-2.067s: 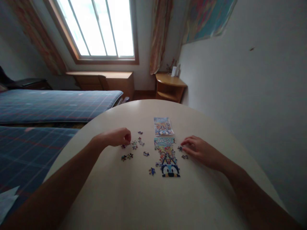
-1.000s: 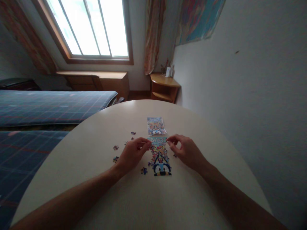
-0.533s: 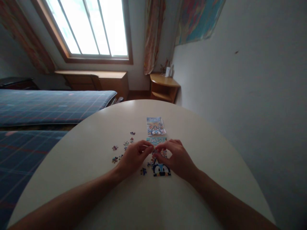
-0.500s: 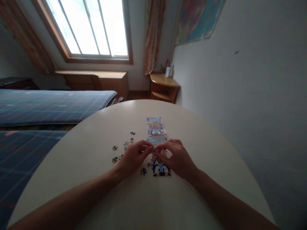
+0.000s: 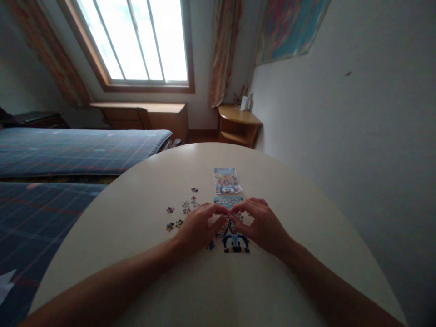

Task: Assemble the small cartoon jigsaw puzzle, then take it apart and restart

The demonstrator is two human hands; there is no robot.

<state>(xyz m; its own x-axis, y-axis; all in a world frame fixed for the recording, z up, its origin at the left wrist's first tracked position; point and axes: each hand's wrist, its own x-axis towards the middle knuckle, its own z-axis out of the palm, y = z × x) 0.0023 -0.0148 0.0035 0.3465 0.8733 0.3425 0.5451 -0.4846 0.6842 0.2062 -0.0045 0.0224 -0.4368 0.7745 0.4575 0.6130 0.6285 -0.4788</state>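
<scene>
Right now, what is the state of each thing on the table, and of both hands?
Jigsaw puzzle, partly assembled, flat on the round table.
Loose pieces, scattered left of it.
Reference picture, flat, beyond the puzzle.
Left hand, fingertips on the puzzle's middle.
Right hand, likewise, beside the left's fingertips.

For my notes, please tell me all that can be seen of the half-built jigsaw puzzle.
The jigsaw puzzle lies flat on the pale round table, a narrow strip of small colourful pieces. Its near end shows a blue cartoon face; its far end is a light blue band. The left hand and right hand meet over its middle, fingertips apparently on it, hiding that part.
</scene>
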